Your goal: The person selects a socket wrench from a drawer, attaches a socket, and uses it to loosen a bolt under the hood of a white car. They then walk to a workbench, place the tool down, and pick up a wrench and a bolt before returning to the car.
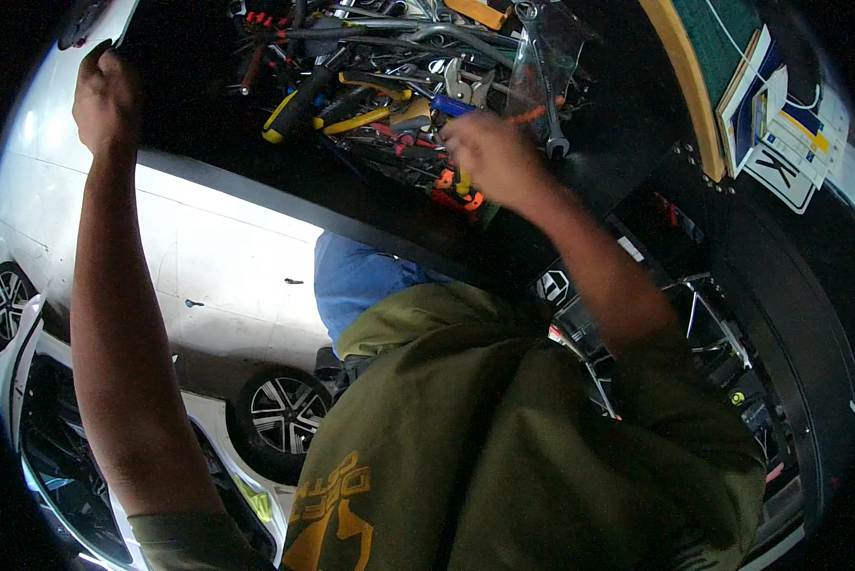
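Note:
My right hand [499, 160] reaches over a heap of hand tools on a black surface, with curled fingers smeared by motion. Its fingertips are nearest a blue handle [452, 107]; whether they grip it I cannot tell. Close by lie locking pliers [461, 84], pliers with yellow-and-black handles [375, 84] and orange-tipped handles [465, 198]. Right of these is a long combination wrench [541, 86] beside a clear plastic bag. Raised at the far left, my left hand [108, 103] is closed at a dark edge; what it holds is hidden.
A black ledge edge [256, 195] runs in front of the tools. White cars [227, 238] stand to the left and below. At the right are a curved wooden edge [689, 86], papers and booklets [789, 133], and a metal-framed rack [708, 328].

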`<action>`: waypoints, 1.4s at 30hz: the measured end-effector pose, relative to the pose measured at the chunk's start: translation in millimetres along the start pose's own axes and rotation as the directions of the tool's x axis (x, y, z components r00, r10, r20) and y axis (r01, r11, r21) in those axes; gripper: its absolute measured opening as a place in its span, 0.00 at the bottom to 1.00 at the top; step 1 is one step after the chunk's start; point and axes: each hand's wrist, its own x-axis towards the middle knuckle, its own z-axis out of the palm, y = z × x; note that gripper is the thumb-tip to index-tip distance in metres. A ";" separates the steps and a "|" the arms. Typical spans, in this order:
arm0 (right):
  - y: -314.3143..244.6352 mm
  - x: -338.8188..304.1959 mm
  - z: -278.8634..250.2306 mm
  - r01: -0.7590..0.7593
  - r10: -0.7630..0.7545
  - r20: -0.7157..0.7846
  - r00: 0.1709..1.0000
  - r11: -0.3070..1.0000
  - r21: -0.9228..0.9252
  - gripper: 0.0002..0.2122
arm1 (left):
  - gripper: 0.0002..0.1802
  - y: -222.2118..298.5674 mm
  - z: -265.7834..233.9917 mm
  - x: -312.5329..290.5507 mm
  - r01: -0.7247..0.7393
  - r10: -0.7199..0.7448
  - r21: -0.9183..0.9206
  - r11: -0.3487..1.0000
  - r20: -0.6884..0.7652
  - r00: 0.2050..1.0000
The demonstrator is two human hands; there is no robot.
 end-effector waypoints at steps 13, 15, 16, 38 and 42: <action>37.9 -18.6 84.4 0.031 0.320 0.583 0.747 0.858 -0.512 0.22 | 0.27 -1.9 -1.6 -1.8 -0.006 0.006 -0.029 1.000 0.012 1.000; 31.9 -18.4 83.9 0.066 0.369 0.624 0.689 0.825 -0.561 0.21 | 0.27 7.5 -2.3 -2.5 0.032 -0.032 0.004 0.999 0.016 0.999; 32.6 -18.7 85.1 0.116 0.390 0.670 0.632 0.807 -0.580 0.18 | 0.27 11.0 -3.2 -3.0 0.049 -0.050 0.023 0.999 0.017 0.999; 69.6 -42.2 108.7 -0.663 0.677 0.179 0.714 0.735 -0.139 0.17 | 0.28 -11.4 2.8 0.4 -0.023 0.023 -0.016 1.000 0.036 0.999; 70.0 -37.1 119.1 -0.560 0.560 0.265 0.785 0.824 -0.083 0.16 | 0.26 -2.0 2.2 1.0 0.005 -0.005 0.031 1.000 -0.008 1.000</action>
